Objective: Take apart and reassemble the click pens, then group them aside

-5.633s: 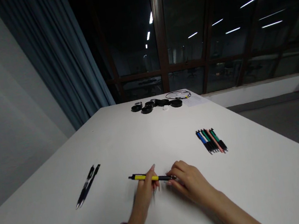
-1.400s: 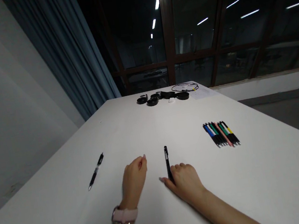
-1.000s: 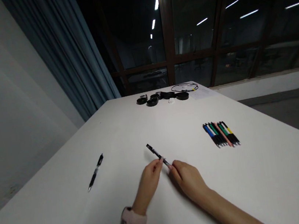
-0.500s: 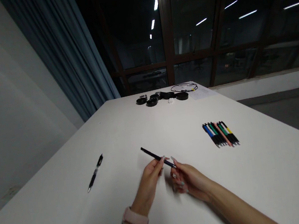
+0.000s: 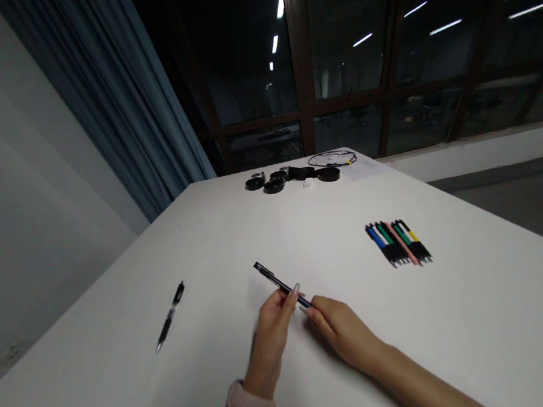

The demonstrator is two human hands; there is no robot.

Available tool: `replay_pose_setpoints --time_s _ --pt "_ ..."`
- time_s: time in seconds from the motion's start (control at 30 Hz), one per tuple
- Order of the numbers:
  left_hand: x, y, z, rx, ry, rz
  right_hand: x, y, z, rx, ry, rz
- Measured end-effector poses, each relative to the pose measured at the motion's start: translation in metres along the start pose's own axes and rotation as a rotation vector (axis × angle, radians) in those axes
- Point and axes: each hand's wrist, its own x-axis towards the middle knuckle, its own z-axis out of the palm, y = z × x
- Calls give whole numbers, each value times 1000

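Note:
A dark pen (image 5: 272, 277) is held slantwise above the white table, its clip end pointing up and left. My left hand (image 5: 274, 321) pinches the pen's middle between thumb and fingers; a pink band circles that wrist. At the lower end, the fingers of my right hand (image 5: 340, 330) are closed round the tip, hiding it. Off to the left, a black pen with a clear middle section (image 5: 170, 317) lies alone on the table. To the right, several pens (image 5: 398, 243) with blue, green, white, pink and yellow parts lie side by side in a row.
On the far end of the white table (image 5: 235, 235) sit several black round objects (image 5: 274, 186), a small white item (image 5: 308, 184), a coiled black cable (image 5: 333, 158) and paper sheets (image 5: 365, 169). A blue curtain (image 5: 135, 94) and dark windows stand beyond.
My right hand has turned over and closed round the pen's lower end, where its fingers were looser before. The pen has rolled a little, so its clip now shows.

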Motion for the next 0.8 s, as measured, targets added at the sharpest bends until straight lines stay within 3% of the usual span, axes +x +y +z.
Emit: replay_pose_setpoints --time_s 0.13,0.33,0.5,0.67,0.8 --pt "2 -5 1 35 45 13 -1 -6 -4 -137 55 22" --pt "4 -9 -1 -19 32 0 3 -1 0 301 19 167" --pt "5 -10 -2 -18 53 6 4 5 7 479 110 123" --pt "3 -7 2 -73 -5 -11 5 2 9 730 33 169" --pt "2 -6 3 -74 18 -16 7 -1 7 768 116 134"
